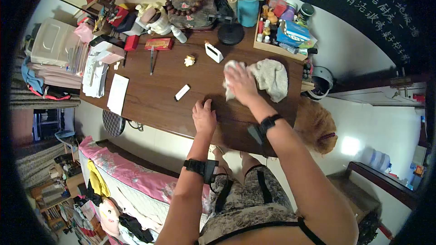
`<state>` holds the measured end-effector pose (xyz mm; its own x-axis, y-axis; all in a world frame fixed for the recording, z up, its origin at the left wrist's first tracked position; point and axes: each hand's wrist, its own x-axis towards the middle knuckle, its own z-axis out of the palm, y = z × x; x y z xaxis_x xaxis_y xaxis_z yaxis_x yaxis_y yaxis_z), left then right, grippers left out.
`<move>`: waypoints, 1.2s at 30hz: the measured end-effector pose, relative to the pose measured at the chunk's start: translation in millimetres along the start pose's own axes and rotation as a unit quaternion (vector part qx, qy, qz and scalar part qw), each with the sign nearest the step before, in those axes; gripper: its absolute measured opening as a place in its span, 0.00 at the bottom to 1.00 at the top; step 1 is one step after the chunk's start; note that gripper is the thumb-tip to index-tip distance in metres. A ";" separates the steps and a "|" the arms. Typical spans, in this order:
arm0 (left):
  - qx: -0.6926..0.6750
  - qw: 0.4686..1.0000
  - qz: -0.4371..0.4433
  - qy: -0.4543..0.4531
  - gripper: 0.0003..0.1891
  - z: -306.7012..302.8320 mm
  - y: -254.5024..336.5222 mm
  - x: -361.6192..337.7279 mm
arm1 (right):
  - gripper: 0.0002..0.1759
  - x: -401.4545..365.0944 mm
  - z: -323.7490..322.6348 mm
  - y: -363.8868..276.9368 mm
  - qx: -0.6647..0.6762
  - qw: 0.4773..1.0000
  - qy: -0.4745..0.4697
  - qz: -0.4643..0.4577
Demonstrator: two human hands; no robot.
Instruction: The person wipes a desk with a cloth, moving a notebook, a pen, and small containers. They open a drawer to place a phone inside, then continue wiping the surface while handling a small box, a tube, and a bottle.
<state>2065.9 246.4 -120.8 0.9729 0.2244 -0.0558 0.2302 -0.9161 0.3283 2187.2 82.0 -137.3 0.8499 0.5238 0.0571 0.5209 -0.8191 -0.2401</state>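
Note:
My right hand point(240, 81) presses down on a white cloth point(229, 94) on the brown desk point(159, 104), with the fingers over it. Just to the right of that hand lies a crumpled grey-white towel point(273, 80). My left hand point(204, 117) rests on the desk near its front edge, fingers apart and nothing in them. A small white stick-like object point(182, 92) with dark ends lies beyond the left hand. Farther back stand a white rectangular holder point(213, 52) and a small cream figurine point(189, 60).
A wooden tray point(279, 51) of bottles and boxes sits at the back right, beside a black round stand point(230, 34). Papers point(118, 94) and boxes line the left side. A brown furry dog point(316, 124) is on the floor to the right of the desk.

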 end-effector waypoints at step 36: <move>-0.234 0.971 0.044 0.023 0.17 26.7 73.6 43.1 | 0.29 -149.5 10.9 -92.4 0.059 0.997 -0.025 -0.053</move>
<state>2125.4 179.7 -124.2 0.9839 0.1762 0.0311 0.0995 -0.6832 0.7234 2011.1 81.9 -134.2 0.7841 0.6193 0.0399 0.5920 -0.7272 -0.3474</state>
